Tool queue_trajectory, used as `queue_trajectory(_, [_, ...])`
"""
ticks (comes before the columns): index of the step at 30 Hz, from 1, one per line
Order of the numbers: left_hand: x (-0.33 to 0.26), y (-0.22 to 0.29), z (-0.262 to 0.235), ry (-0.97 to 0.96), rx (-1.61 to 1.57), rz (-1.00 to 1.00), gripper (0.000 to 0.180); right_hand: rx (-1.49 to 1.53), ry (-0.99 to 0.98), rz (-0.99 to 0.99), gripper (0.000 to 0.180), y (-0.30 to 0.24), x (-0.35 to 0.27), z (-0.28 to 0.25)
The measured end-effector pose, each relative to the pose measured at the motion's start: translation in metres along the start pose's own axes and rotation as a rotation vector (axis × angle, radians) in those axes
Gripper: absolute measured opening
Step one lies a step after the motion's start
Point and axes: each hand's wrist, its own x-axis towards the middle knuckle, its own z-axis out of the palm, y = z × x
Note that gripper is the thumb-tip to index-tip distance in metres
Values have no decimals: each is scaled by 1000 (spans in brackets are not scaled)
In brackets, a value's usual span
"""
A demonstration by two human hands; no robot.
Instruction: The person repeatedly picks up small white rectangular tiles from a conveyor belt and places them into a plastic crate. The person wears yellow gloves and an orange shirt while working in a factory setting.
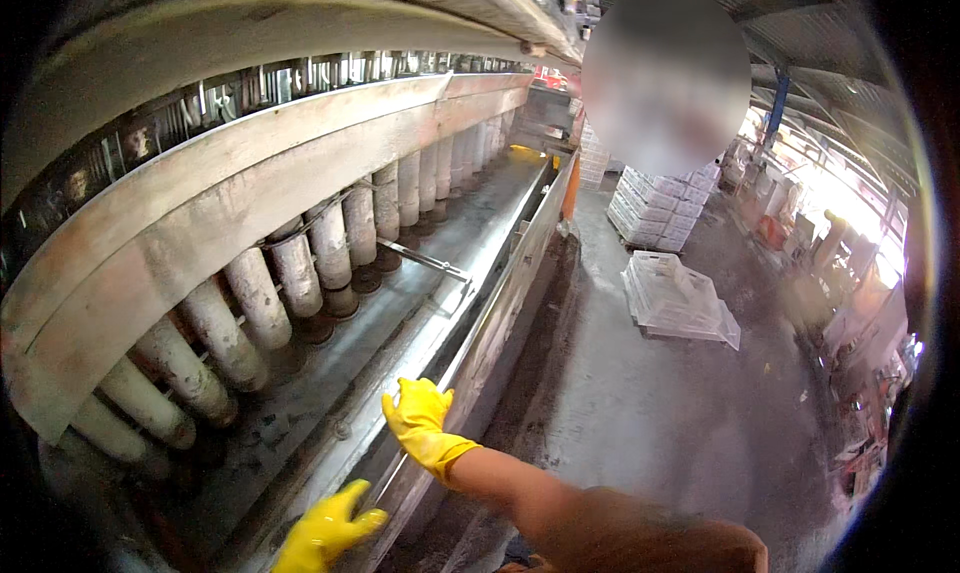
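Both my hands wear yellow rubber gloves. My right hand [418, 421] rests flat, fingers apart, on the metal rim [500, 303] of a long trough-like machine bed. My left hand [325, 531] is low near the bottom edge, fingers spread, on the same rim closer to me; neither hand holds anything. Beside them runs a row of several pale, dusty cylinders [300, 273] standing upright under a long curved metal beam [250, 183].
A thin metal rod [425, 262] lies across the wet grey bed. On the concrete floor to the right stand stacked pale crates on pallets [655, 208] and a low flat stack [675, 298]. A person stands beyond, near the machine's far end.
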Motion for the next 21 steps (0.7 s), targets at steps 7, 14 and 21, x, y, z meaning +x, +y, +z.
queue_trajectory(7, [117, 103, 114, 258, 445, -211, 61, 105, 84, -80, 47, 85, 36, -43])
queue_trajectory(14, [240, 226, 172, 425, 584, -465, 61, 376, -79, -387, 38, 218, 114, -101])
queue_trajectory(21, [342, 350, 242, 515, 592, -406, 77, 403, -843, -697, 50, 569, 150, -87])
